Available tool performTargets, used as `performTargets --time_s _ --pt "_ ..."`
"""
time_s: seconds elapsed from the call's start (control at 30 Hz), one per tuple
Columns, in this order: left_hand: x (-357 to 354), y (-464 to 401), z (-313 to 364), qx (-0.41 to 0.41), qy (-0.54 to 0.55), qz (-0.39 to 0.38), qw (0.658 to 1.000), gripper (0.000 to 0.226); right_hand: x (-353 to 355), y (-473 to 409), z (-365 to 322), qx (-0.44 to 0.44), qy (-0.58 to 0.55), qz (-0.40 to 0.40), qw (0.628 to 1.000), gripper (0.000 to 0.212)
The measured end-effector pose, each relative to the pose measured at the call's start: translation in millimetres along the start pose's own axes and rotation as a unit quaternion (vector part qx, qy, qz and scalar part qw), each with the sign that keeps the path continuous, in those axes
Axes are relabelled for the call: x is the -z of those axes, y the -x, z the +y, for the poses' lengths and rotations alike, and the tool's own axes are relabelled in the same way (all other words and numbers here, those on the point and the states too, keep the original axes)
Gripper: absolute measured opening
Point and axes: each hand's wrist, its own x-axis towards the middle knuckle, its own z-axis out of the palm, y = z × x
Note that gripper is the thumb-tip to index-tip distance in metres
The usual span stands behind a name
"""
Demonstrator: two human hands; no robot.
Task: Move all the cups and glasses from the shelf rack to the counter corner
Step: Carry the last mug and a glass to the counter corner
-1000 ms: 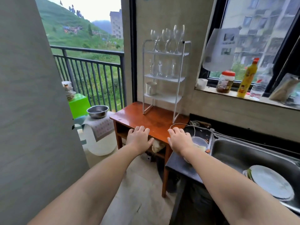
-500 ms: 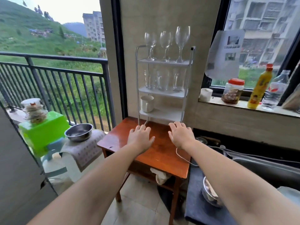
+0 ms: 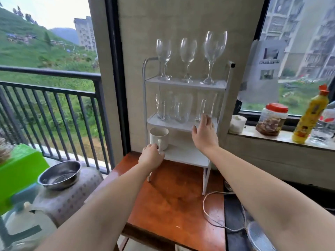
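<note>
A white three-tier rack (image 3: 184, 84) stands on a wooden table (image 3: 172, 200). Its top shelf carries three wine glasses (image 3: 188, 49). On the middle shelf stand clear tumblers, left (image 3: 162, 105) to right (image 3: 207, 104). A white mug (image 3: 158, 135) sits at the left of the bottom shelf. My left hand (image 3: 151, 157) is curled at the mug's handle, and the mug still rests on the shelf. My right hand (image 3: 204, 133) is raised with fingers apart, its fingertips at the base of the rightmost tumbler.
A white cable (image 3: 208, 212) loops over the table's right side beside a dark counter (image 3: 233, 223). The windowsill at right holds a small white cup (image 3: 237, 121), a jar (image 3: 272, 118) and a yellow bottle (image 3: 306, 115). A steel bowl (image 3: 59, 174) sits at left by the balcony railing.
The view has closed in on the rack. Both hands rose from the table top: the left to the mug's handle, the right up to the middle shelf.
</note>
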Motion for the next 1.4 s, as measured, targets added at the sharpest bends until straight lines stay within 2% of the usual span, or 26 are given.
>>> performTargets --time_s 0.13,0.27,0.3,0.37,0.47,0.57,0.7,0.77,0.93,1.17,1.4 --pt "-17.6 -41.0 -3.3 0.085 0.108 -0.027 0.990 0.046 0.3 -37.4 -4.1 -0.111 -0.105 0.044 0.987 0.053" --pt "-30.8 -80.5 0.4 0.144 0.214 -0.058 0.964 0.042 -5.5 -70.8 -0.6 -0.199 -0.224 0.073 0.951 0.028" --pt "-31.1 -87.6 2.4 0.158 0.252 -0.066 0.952 0.042 -7.3 -77.1 0.9 -0.214 -0.260 0.074 0.939 0.020" --pt "-37.1 -103.2 0.9 0.194 0.339 -0.079 0.917 0.039 -14.0 -86.6 3.8 -0.220 -0.305 0.077 0.923 0.018" --pt "-46.2 -115.9 -3.1 0.230 0.447 -0.093 0.859 0.015 -19.7 -93.8 6.8 -0.228 -0.350 0.073 0.906 0.017" --pt "-50.4 -119.3 -6.3 0.233 0.487 -0.089 0.837 0.011 -19.0 -95.4 2.0 -0.221 -0.378 0.090 0.894 0.017" --pt "-53.9 -112.2 -7.3 0.228 0.489 -0.060 0.840 0.020 -13.8 -94.1 -3.5 -0.222 -0.378 0.091 0.894 0.020" --pt "-54.6 -105.9 -6.6 0.215 0.482 -0.048 0.848 0.020 -9.1 -89.8 -3.8 -0.215 -0.366 0.090 0.901 0.019" --pt "-42.9 -83.2 4.6 0.186 0.502 -0.034 0.844 0.030 -0.7 -72.8 -3.7 -0.198 -0.335 0.076 0.918 0.016" --pt "-30.3 -33.5 4.3 0.150 0.518 -0.039 0.841 0.020 14.0 -36.1 -16.6 -0.160 -0.371 0.041 0.914 0.019" --pt "-1.8 3.2 -0.3 0.108 0.526 -0.049 0.842 0.016 26.9 12.2 -36.6 -0.111 -0.392 0.051 0.912 0.017"
